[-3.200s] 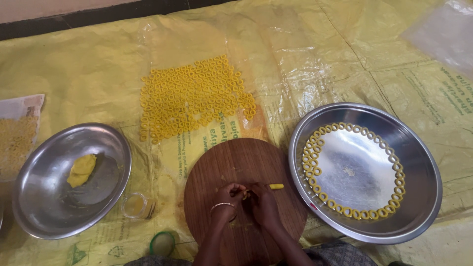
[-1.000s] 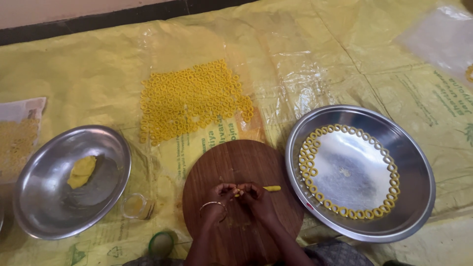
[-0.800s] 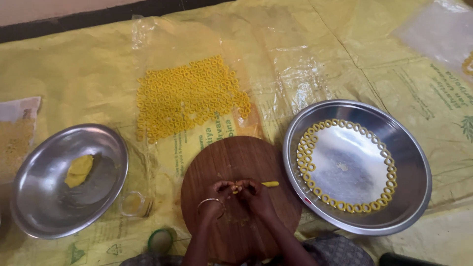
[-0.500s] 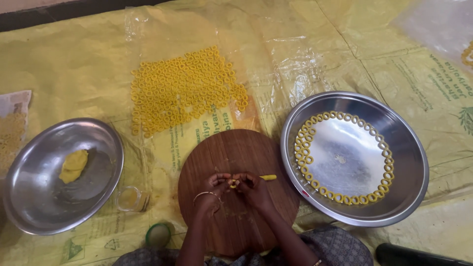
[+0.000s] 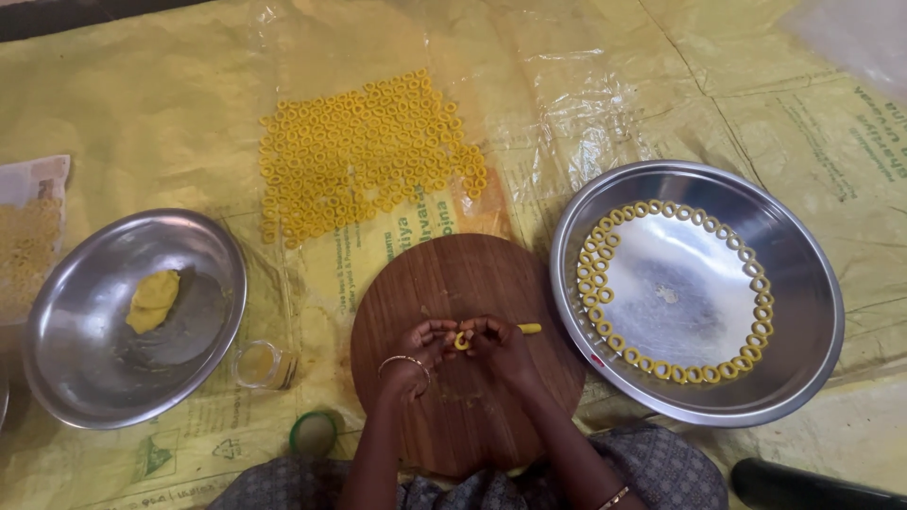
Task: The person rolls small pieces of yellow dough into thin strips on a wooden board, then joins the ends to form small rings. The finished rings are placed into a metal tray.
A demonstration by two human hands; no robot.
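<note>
My left hand [image 5: 416,348] and my right hand [image 5: 501,346] meet over the round wooden board [image 5: 444,274], fingertips pinching one small yellow dough ring [image 5: 462,340] between them. A short yellow dough stick [image 5: 530,329] lies on the board just right of my right hand. The left wrist wears a thin bangle. To the right, a steel plate [image 5: 803,312] holds several dough rings [image 5: 605,283] laid in a circle along its inner edge. Beyond the board, many more yellow rings [image 5: 364,151] are spread on clear plastic.
A steel bowl [image 5: 66,349] at the left holds a lump of yellow dough [image 5: 153,300]. A small glass jar [image 5: 257,365] and a green lid [image 5: 315,432] lie between bowl and board. Yellow sheeting [image 5: 142,113] covers the floor. A packet of rings [image 5: 28,236] sits far left.
Both hands stayed together over the board, working the dough piece into a ring shape. The view shifted slightly; the stick on the board has not moved.
</note>
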